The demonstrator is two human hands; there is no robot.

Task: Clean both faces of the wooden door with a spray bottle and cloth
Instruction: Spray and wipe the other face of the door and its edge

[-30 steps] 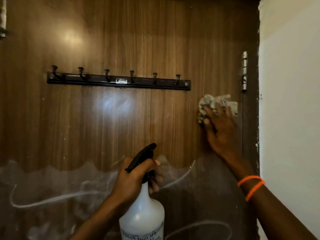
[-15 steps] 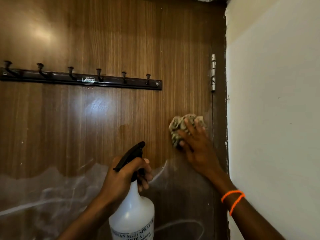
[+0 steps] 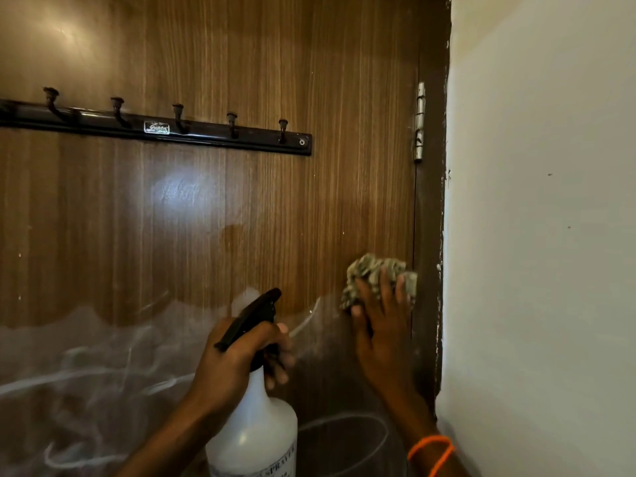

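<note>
The wooden door (image 3: pixel 275 218) fills the view, brown grain above and a cloudy whitish film with streaks (image 3: pixel 103 373) across its lower part. My right hand (image 3: pixel 382 325) presses a bunched grey-green cloth (image 3: pixel 371 266) flat against the door near its hinge edge, fingers spread over it. My left hand (image 3: pixel 237 356) grips the neck of a white spray bottle (image 3: pixel 258 428) with a black trigger head, held upright just in front of the door, left of the cloth.
A dark rail with several hooks (image 3: pixel 206 132) is screwed across the door at upper left. A metal hinge (image 3: pixel 419 122) sits on the dark door frame (image 3: pixel 428 218). A white wall (image 3: pixel 550 235) stands close on the right. Orange bands (image 3: pixel 433 449) circle my right wrist.
My right hand has wiped the cloth down the door's hinge side, from just below the hinge level to the edge of the cloudy film. The bottle stays in my left hand.
</note>
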